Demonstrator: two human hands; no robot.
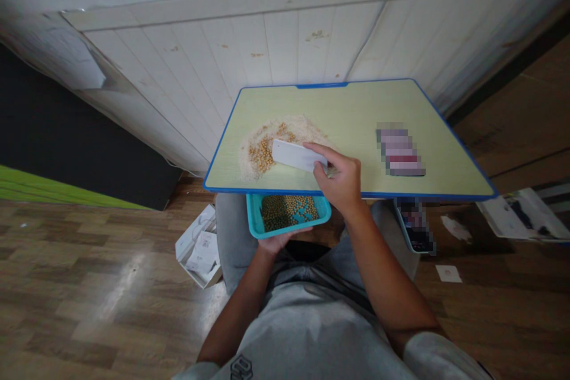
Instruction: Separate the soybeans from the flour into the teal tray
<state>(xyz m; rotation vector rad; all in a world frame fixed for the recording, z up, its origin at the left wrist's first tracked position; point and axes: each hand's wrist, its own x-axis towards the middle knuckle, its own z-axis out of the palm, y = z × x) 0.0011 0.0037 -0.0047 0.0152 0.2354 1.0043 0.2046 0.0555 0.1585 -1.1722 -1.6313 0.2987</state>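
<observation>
My right hand (339, 179) grips a flat white card (297, 155) and holds it on edge on a small blue-rimmed table (356, 113), just right of a pile of rice mixed with yellow beans (267, 142). My left hand (280, 240) cups the underside of a teal basket (255, 214) full of beans, held just below the table's near edge over my lap.
A pixelated flat object (399, 151) lies on the right side of the table. An open white box (200, 246) sits on the wooden floor at left, papers (521, 214) at right. A white panelled wall stands behind the table.
</observation>
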